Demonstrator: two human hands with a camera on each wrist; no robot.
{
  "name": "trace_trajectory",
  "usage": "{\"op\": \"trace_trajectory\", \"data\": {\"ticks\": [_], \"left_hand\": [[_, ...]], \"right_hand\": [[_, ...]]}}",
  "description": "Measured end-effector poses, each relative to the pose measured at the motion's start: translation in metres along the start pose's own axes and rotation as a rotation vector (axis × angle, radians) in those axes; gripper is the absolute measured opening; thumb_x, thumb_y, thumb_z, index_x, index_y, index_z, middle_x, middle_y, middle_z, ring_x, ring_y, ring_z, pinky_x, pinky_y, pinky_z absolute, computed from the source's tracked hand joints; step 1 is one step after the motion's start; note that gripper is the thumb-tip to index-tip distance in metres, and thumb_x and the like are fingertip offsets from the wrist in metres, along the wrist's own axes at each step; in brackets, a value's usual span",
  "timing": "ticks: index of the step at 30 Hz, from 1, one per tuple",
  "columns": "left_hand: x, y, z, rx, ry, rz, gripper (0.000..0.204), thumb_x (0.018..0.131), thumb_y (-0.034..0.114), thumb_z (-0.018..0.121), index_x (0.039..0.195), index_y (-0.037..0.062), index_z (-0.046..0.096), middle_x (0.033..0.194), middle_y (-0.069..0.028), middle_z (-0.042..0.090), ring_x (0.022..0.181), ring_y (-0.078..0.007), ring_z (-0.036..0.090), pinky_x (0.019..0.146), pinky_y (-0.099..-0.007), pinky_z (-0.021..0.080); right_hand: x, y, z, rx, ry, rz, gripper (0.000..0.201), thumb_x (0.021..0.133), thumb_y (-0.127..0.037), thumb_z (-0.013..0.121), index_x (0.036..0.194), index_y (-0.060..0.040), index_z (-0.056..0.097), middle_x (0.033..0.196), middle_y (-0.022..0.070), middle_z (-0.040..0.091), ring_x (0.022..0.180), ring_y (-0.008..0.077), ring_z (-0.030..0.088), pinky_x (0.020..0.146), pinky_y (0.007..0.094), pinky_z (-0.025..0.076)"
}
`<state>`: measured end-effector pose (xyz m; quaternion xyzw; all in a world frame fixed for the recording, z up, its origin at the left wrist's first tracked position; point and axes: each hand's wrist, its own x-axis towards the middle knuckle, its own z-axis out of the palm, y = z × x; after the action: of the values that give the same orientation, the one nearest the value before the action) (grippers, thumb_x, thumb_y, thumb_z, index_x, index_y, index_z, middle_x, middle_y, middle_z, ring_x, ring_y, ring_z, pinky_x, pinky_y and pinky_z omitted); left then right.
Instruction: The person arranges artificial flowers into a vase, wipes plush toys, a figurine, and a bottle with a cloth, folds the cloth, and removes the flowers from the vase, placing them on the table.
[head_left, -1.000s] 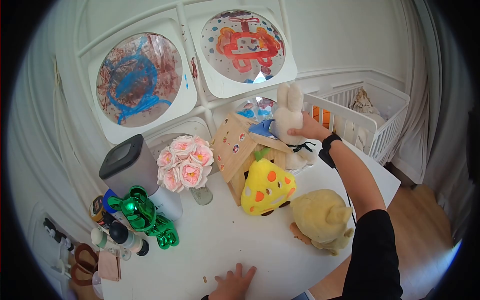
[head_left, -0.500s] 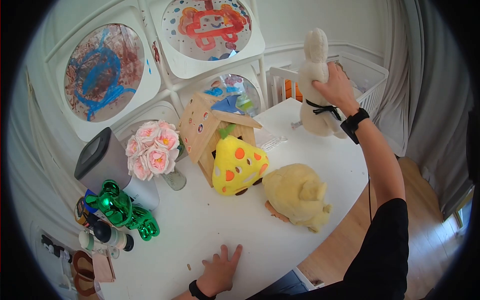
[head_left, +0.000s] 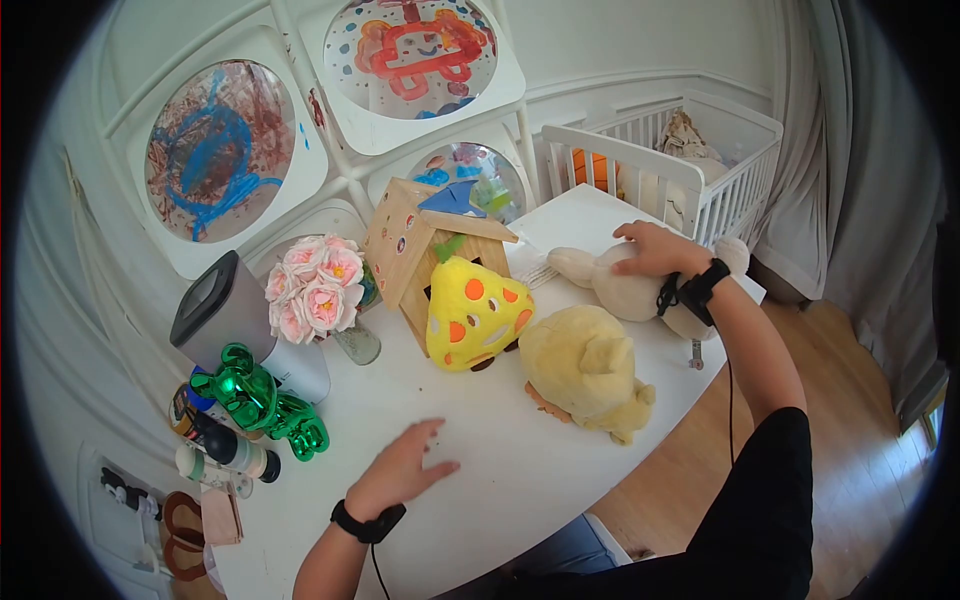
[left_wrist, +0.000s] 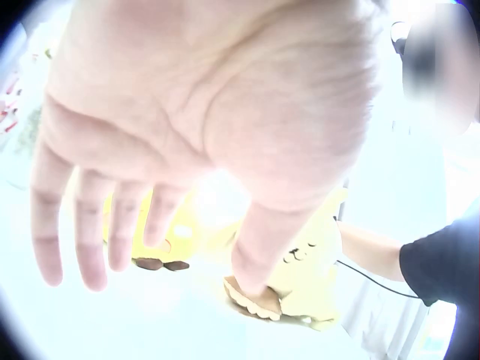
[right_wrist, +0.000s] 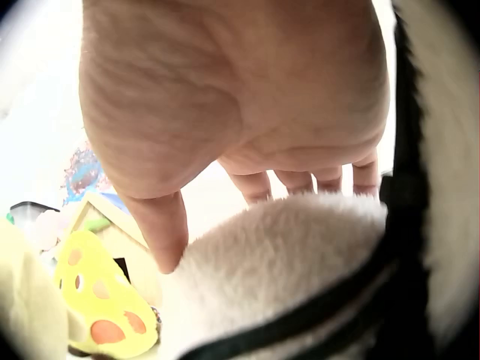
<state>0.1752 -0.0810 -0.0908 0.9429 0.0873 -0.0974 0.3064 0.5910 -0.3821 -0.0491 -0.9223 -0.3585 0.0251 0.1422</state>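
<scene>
A cream plush rabbit (head_left: 640, 290) with a black ribbon lies across the right side of the table, ears toward the left. My right hand (head_left: 655, 250) is over it, thumb at the plush and fingers spread along its far side. In the right wrist view a gap shows between the palm and the white fur (right_wrist: 277, 247); the fingertips are hidden behind it. My left hand (head_left: 397, 468) hovers palm down over the table front, fingers spread, holding nothing. Nearest to it are a yellow cheese-shaped plush (head_left: 475, 315) and a pale yellow plush (head_left: 585, 365).
A wooden toy house (head_left: 405, 250) stands behind the cheese plush. To the left are pink roses (head_left: 325, 285) in a glass, a grey-lidded bin (head_left: 220, 310), a shiny green bear figure (head_left: 260, 400) and several bottles. A white crib (head_left: 690, 170) stands beyond the table (head_left: 500, 500).
The rabbit, held upright by my right hand beside the house, was moved right and is now laid down on the table. My left hand has lifted from the tabletop and moved forward.
</scene>
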Motion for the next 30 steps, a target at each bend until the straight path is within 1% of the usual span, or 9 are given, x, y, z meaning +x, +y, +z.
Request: {"op": "trace_trajectory", "data": {"ticks": [3,5,8,15,20,23,25,27,30], "left_hand": [[0.040,0.001,-0.019,-0.247,0.325,-0.021,0.075,0.084,0.025,0.080,0.144,0.0068,0.041,0.128,-0.0186,0.056,0.112,-0.0283,0.059,0.092,-0.0389,0.052],[0.077,-0.005,-0.022,-0.351,0.513,0.029,0.079,0.083,0.022,0.082,0.146,0.0061,0.038,0.132,-0.0156,0.053,0.116,-0.0253,0.056,0.095,-0.0368,0.050],[0.140,-0.025,-0.011,-0.135,0.766,0.053,0.089,0.078,0.024,0.086,0.147,0.0031,0.034,0.135,-0.0186,0.052,0.121,-0.0309,0.054,0.101,-0.0434,0.046],[0.166,0.005,0.002,-0.164,0.652,-0.210,0.083,0.071,0.027,0.090,0.132,0.0006,0.039,0.133,-0.0245,0.047,0.135,-0.0400,0.037,0.108,-0.0467,0.033],[0.138,-0.009,-0.003,-0.226,0.838,0.060,0.063,0.078,0.025,0.086,0.120,0.0014,0.045,0.116,-0.0198,0.063,0.108,-0.0316,0.065,0.093,-0.0402,0.051],[0.090,-0.005,-0.011,-0.168,0.862,-0.008,0.057,0.082,0.024,0.083,0.117,0.0008,0.044,0.112,-0.0203,0.066,0.097,-0.0304,0.069,0.085,-0.0362,0.055],[0.054,-0.007,-0.018,-0.247,0.814,-0.091,0.055,0.085,0.030,0.080,0.117,0.0008,0.045,0.110,-0.0192,0.066,0.104,-0.0316,0.067,0.088,-0.0378,0.053],[0.025,-0.014,-0.021,-0.712,0.478,-0.272,0.056,0.092,0.038,0.073,0.121,-0.0018,0.046,0.113,-0.0189,0.065,0.106,-0.0238,0.066,0.088,-0.0337,0.053],[0.001,-0.026,0.001,-0.828,0.143,-0.332,0.064,0.095,0.044,0.068,0.127,-0.0054,0.043,0.116,-0.0189,0.062,0.106,-0.0192,0.064,0.088,-0.0310,0.053]], "right_hand": [[-0.028,-0.001,-0.025,-0.059,0.039,0.064,0.086,0.073,-0.055,0.078,0.141,-0.0091,0.054,0.139,0.0188,0.056,0.130,0.0345,0.053,0.106,0.0424,0.043],[-0.043,0.007,-0.032,-0.018,-0.199,0.175,0.092,0.072,-0.047,0.083,0.145,-0.0064,0.046,0.134,0.0217,0.060,0.122,0.0366,0.059,0.104,0.0409,0.045],[-0.065,0.013,-0.012,0.050,-0.179,0.134,0.097,0.071,-0.045,0.084,0.148,-0.0080,0.038,0.130,0.0224,0.062,0.120,0.0380,0.061,0.103,0.0416,0.046],[-0.079,0.015,0.003,0.139,-0.075,0.137,0.096,0.073,-0.043,0.082,0.150,-0.0120,0.034,0.126,0.0234,0.065,0.117,0.0395,0.062,0.101,0.0430,0.047],[-0.080,0.018,0.006,0.159,-0.010,0.117,0.088,0.077,-0.041,0.080,0.149,-0.0107,0.037,0.122,0.0229,0.067,0.114,0.0390,0.064,0.100,0.0433,0.048],[-0.080,0.021,0.011,0.167,0.067,0.160,0.080,0.081,-0.038,0.077,0.146,-0.0086,0.040,0.118,0.0239,0.069,0.111,0.0395,0.065,0.098,0.0439,0.049],[-0.081,0.020,0.009,0.127,0.108,0.171,0.075,0.084,-0.037,0.075,0.144,-0.0059,0.042,0.114,0.0251,0.069,0.109,0.0407,0.066,0.096,0.0448,0.050],[-0.080,0.019,0.008,0.136,0.128,0.142,0.074,0.084,-0.036,0.075,0.142,-0.0036,0.042,0.113,0.0265,0.069,0.107,0.0417,0.066,0.094,0.0454,0.050],[-0.080,0.007,0.003,0.139,0.108,0.183,0.074,0.084,-0.033,0.075,0.142,-0.0025,0.042,0.112,0.0288,0.068,0.106,0.0422,0.066,0.093,0.0452,0.051]]}}
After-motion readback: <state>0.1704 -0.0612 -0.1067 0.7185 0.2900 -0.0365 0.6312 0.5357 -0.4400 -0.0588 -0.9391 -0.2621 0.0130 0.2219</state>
